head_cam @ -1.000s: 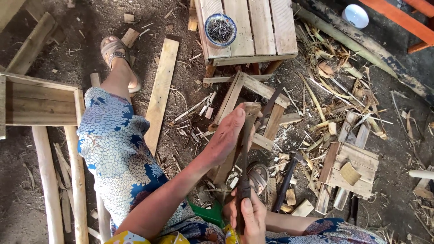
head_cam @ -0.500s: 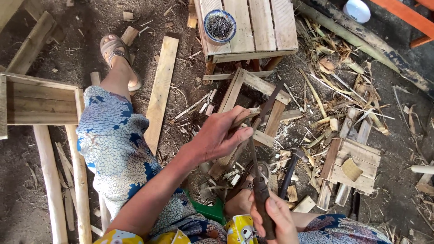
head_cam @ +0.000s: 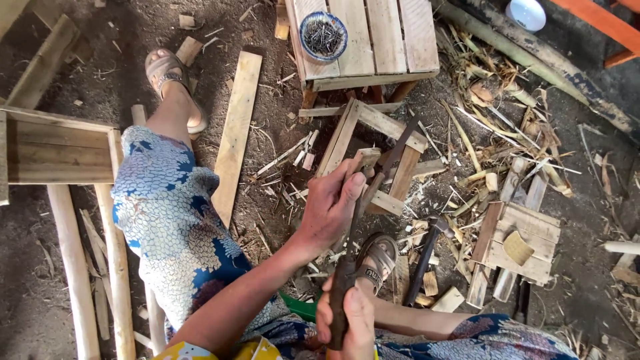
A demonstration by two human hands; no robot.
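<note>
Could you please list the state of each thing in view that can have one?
Left hand: gripping the wooden piece.
Right hand: closed round the knife's handle.
Long knife: held up, blade against the wooden piece.
Wooden piece: held upright over the ground.
Bowl of nails: full, standing on the pallet stool.
Hammer: lying on the ground, unheld.
Sandal: worn on the foot.
</note>
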